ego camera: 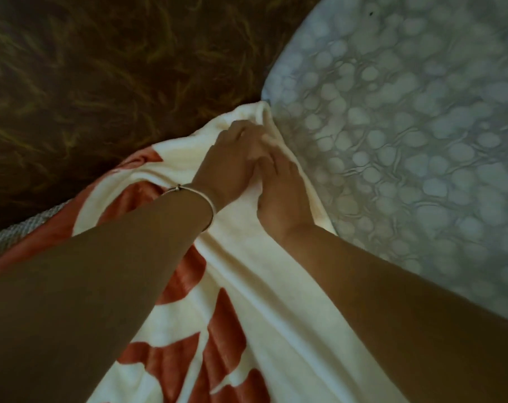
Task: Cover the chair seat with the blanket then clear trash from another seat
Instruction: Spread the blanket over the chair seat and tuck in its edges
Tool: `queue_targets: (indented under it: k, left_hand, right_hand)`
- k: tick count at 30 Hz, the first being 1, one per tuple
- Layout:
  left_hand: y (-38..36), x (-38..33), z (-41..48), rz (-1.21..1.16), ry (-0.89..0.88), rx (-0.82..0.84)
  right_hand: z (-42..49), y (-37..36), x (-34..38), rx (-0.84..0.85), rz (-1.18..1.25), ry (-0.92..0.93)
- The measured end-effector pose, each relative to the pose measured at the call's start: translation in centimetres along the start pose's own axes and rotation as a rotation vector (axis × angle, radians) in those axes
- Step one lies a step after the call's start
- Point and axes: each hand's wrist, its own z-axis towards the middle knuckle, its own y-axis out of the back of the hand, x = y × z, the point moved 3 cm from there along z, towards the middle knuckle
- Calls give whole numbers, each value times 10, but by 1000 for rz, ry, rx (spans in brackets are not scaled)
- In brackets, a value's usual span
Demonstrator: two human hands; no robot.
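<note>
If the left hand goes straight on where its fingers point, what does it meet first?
The left hand meets the bunched fold of the blanket first; beyond, likely the grey patterned fabric. Depth unclear.

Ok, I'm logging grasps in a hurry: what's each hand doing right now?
Left hand: fingers curled on a fold of the blanket.
Right hand: on the blanket, fingers partly hidden; grip cannot be told.

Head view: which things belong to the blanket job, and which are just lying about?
Job: cream-and-red blanket; left hand pinching its fold; right hand on it beside the left.
Background: brown patterned upholstery; pale patterned cushion; grey woven fabric at left edge; bracelet.
</note>
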Motion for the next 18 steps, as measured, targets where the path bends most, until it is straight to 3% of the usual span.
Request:
queue_targets:
  k: [2,5,9,12,15,18]
  left_hand:
    - [-4,-10,11,-45,-26,43]
    - [-14,-15,22,107,-115,147]
    - [-17,-20,33,251,-36,253]
    - [-6,-17,31,154,43,139]
    - [1,-8,21,70,91,6]
    - [-2,-3,23,34,97,-8]
  right_hand:
    - [-11,9,-11,-57,3,-96]
    - [-18,20,-27,-79,-31,-218]
    - [-21,29,-38,-38,-48,-274]
    - [-25,36,-44,33,-3,-323]
    - [-33,34,-38,74,22,-182]
    - [-36,33,-38,102,246,-262]
